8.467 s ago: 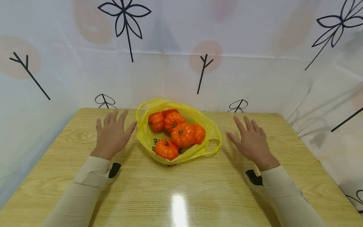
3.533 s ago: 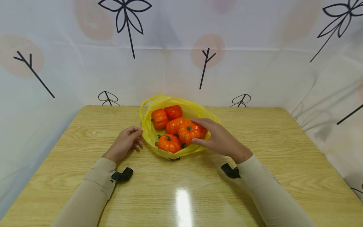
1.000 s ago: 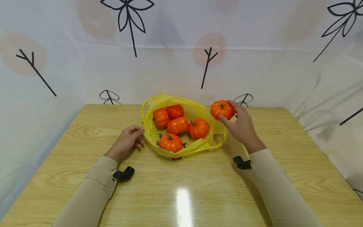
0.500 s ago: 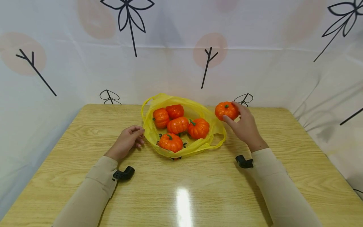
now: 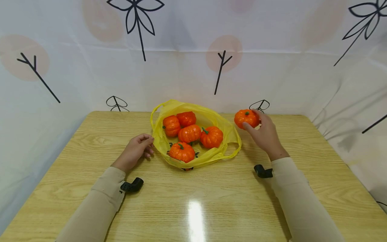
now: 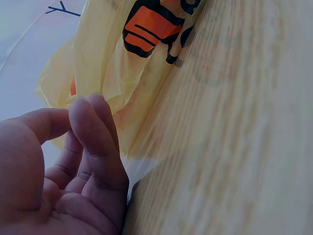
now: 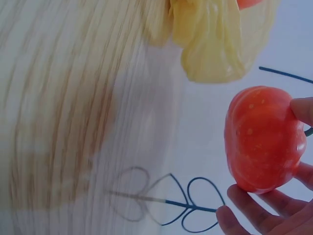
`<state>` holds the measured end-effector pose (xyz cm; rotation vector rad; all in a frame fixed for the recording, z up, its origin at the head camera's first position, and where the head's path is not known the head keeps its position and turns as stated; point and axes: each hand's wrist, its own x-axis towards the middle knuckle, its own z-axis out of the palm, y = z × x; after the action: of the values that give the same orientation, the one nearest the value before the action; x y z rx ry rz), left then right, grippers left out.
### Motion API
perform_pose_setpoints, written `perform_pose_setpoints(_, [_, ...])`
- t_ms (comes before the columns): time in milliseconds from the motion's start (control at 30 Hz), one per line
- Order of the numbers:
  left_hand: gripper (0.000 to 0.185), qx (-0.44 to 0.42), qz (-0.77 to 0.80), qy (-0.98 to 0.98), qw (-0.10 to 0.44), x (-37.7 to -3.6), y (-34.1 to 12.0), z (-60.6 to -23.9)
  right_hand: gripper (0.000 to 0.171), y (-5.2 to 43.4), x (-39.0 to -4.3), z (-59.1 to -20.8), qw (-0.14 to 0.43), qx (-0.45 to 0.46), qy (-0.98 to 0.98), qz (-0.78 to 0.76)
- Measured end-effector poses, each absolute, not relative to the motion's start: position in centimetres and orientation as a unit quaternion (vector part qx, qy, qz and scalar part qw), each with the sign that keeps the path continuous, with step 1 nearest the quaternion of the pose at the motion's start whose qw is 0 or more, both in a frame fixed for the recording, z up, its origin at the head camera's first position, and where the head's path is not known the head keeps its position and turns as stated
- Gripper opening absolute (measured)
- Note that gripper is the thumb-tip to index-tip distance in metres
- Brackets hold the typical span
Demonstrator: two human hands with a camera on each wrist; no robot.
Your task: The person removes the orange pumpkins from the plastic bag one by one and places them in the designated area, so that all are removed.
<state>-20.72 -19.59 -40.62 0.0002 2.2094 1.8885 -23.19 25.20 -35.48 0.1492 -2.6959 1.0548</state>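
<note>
My right hand (image 5: 266,134) grips a small orange toy pumpkin (image 5: 246,119) with a green stem, held up to the right of a yellow plastic bag (image 5: 223,156). In the right wrist view the pumpkin (image 7: 264,139) sits between thumb and fingers, raised off the table. At the bag's left rim, my left hand (image 5: 134,151) pinches the thin plastic between thumb and index finger, which meet at the bag (image 6: 98,63) in the left wrist view. Inside the open bag lie several more pumpkins, among them a front one (image 5: 182,152) and a right one (image 5: 211,137).
The bag stands near the back of a light wooden table (image 5: 163,205). A handle loop (image 5: 232,151) of the bag sticks out to its right. Behind the table hangs a white cloth (image 5: 181,74) with flower and twig drawings. Each wrist carries a black camera mount (image 5: 133,185).
Earlier both hands hovered open beside the bag. My left hand then took its rim, and my right lifted a pumpkin out and moved it rightward, lately slightly lower. The left stays still.
</note>
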Motion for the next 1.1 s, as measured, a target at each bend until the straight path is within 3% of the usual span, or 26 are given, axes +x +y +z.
perform_pose_setpoints(1100, [0.030, 0.003, 0.643, 0.757, 0.119, -20.7, -19.7, -40.8, 0.079, 27.8, -24.5, -37.0, 0.015, -0.012, -0.941, 0.338])
